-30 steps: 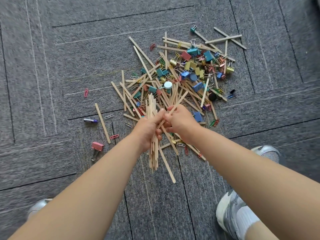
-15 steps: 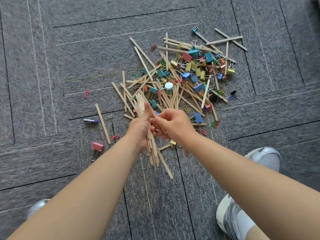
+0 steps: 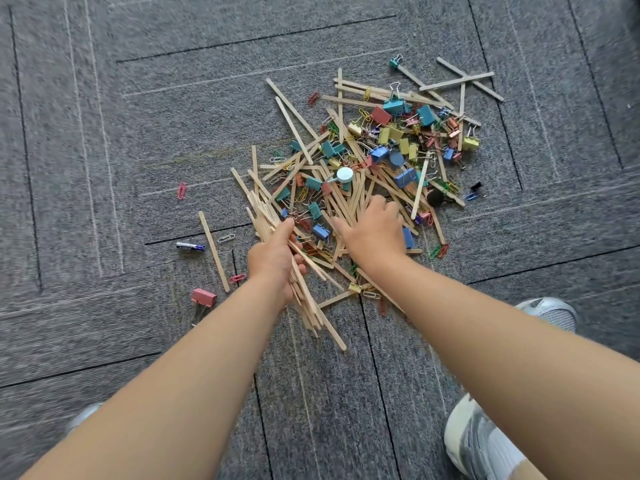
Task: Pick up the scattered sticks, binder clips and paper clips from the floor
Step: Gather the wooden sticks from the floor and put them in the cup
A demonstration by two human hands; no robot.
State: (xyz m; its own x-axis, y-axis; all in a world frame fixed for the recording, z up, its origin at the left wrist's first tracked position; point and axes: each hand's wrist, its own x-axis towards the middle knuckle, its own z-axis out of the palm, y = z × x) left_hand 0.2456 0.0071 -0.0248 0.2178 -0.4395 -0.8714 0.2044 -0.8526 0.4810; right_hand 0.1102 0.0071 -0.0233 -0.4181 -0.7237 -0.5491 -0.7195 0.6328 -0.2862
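Far left: grey ribbed carpet floor, with dark seams between the tiles. A looped pink paper clip lies alone on it. Nearer, there's a small blue-and-silver tube, too blurred to name. A boxy pink binder clip sits beside a flat lone stick.

Now the left hand, fingers curled tight round a bundle of sticks: thin, pale wood with rounded ends, fanning out below the fist. The upper ends are lost against the heap.

That heap lies on the floor just ahead of both hands. It's criss-crossed sticks tangled with glossy teal, blue, yellow and red binder clips and wire paper clips. A smooth white disc sits on top.

The right hand lies palm down on the heap, thumb spread. Its fingertips dip among the sticks, hidden, so I cannot tell whether they hold anything.

Further right: a small black binder clip and crossed sticks at the heap's far corner. A grey mesh shoe peeks from behind the right forearm. A second shoe is cut off at the bottom edge.
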